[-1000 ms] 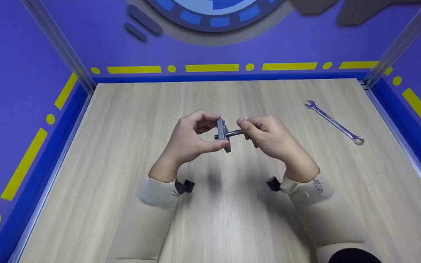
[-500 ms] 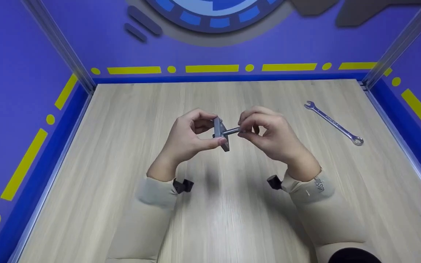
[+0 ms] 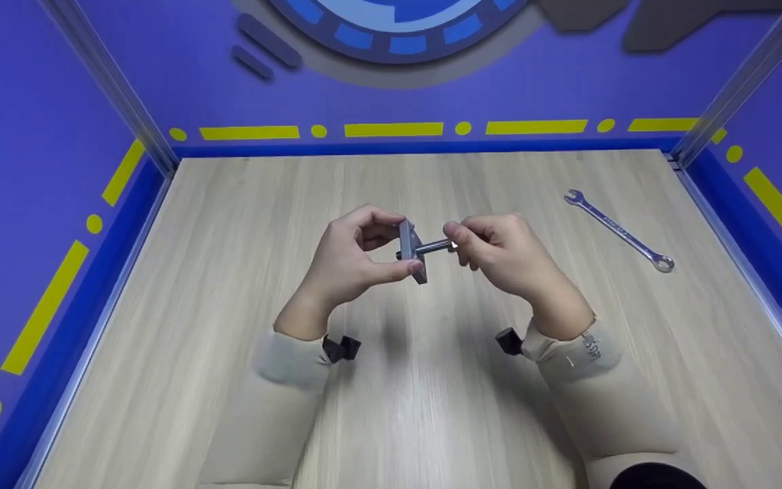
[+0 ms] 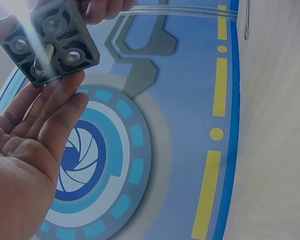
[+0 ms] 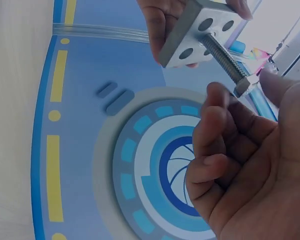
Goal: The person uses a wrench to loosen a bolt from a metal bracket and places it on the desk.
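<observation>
My left hand (image 3: 349,257) holds a grey square block (image 3: 407,243) by its edges, thumb on the near side and fingers on the far side, above the table. A hex bolt (image 3: 434,246) passes through one of the block's holes. Its threaded end sticks out of the ribbed face of the block (image 4: 65,47) in the left wrist view. At the head end of the bolt (image 5: 225,60), the thumb and curled fingers of my right hand (image 3: 503,255) pinch it. The right wrist view shows the hex head between thumb and index finger, and the block's smooth face with several holes.
A combination wrench (image 3: 618,231) lies slantwise on the wooden table (image 3: 282,190), right of my hands. Blue-purple panels (image 3: 391,102) with yellow markings wall the back and both sides, with metal posts at the corners.
My right hand's fingers have rolled round the bolt head: half a second ago the fingers lay over the top, now the thumb is uppermost. The left hand and block stay nearly still.
</observation>
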`<control>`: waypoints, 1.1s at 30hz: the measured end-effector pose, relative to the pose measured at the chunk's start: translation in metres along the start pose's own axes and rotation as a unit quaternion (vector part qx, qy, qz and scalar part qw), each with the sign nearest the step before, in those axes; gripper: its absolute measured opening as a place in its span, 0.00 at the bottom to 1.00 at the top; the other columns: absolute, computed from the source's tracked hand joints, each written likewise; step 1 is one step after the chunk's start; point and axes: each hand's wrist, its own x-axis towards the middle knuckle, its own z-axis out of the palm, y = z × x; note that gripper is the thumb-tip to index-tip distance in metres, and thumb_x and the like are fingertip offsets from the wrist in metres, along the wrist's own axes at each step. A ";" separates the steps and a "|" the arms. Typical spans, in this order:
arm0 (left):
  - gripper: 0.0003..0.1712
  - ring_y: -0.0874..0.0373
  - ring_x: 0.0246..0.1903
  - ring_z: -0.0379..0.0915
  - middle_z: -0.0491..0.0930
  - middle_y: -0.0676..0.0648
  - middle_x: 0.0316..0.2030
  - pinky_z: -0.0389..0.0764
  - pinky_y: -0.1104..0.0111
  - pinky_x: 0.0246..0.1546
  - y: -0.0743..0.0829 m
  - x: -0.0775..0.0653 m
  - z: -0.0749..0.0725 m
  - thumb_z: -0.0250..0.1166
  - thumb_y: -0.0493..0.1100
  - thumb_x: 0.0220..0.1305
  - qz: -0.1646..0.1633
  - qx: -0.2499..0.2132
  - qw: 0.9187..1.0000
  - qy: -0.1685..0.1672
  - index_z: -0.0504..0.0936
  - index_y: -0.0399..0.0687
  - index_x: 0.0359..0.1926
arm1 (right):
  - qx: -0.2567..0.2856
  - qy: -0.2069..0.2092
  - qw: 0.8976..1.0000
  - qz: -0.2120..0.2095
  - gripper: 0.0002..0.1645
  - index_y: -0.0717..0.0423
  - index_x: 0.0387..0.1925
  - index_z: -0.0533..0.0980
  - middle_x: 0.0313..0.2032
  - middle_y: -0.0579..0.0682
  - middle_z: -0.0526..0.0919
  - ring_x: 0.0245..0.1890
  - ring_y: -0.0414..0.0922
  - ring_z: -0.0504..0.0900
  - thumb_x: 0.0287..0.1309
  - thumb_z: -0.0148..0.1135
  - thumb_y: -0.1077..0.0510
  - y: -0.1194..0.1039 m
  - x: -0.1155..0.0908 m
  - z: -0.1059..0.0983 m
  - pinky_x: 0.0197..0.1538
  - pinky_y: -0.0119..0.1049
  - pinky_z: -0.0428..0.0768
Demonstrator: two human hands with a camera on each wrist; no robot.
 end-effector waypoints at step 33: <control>0.35 0.50 0.60 0.92 0.92 0.42 0.56 0.90 0.63 0.70 0.000 -0.001 0.000 0.89 0.42 0.55 0.007 0.015 1.000 0.008 0.87 0.39 0.61 | 0.010 0.001 1.000 0.021 0.21 0.54 0.34 0.90 0.24 0.46 0.88 0.18 0.40 0.78 0.84 0.67 0.47 0.000 -0.001 -0.002 0.22 0.28 0.73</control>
